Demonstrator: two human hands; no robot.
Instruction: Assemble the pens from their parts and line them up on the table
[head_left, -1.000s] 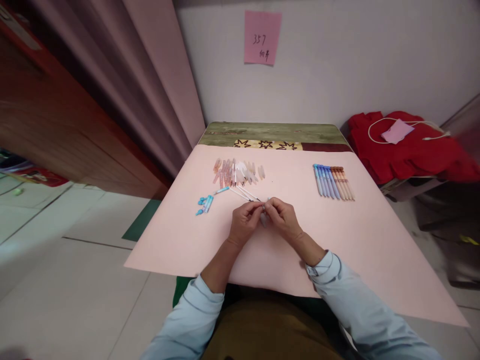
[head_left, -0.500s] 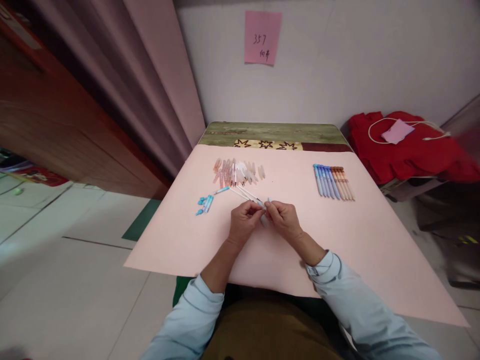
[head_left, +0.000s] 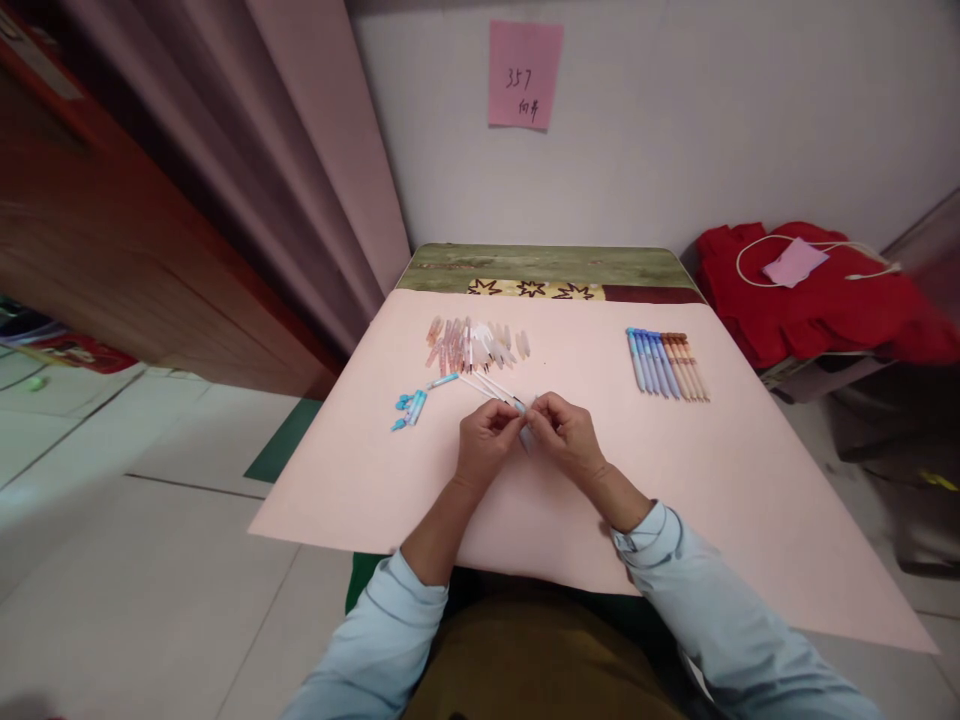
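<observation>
over a desk covered with a pale pink sheet [head_left: 720, 480], our left hand [head_left: 484, 440] and right hand [head_left: 566, 435] meet, both drawn into narrow pinches around a small light-blue tubular piece [head_left: 519, 407]. the piece sits between the fingertips, mostly covered, so we cannot tell which part each hand grips. a pale translucent tapered barrel [head_left: 526, 441] shows just below the fingers; whether it is held or lying, we cannot tell.

to do such close work well, we would pinch lightly, steady both wrists, and push or turn only along the piece's length, since so slim a part could slip or bend.

just beyond the left hand, slim white refills with dark tips [head_left: 495, 386] point toward the fingers; we would take care not to nudge them. farther left lie bright-blue tubular pen parts [head_left: 415, 409], beyond the left hand a heap of pinkish translucent barrels [head_left: 448, 348], and well beyond the right hand, to its right, a neat row of blue and brown-topped pens [head_left: 664, 365].
</observation>
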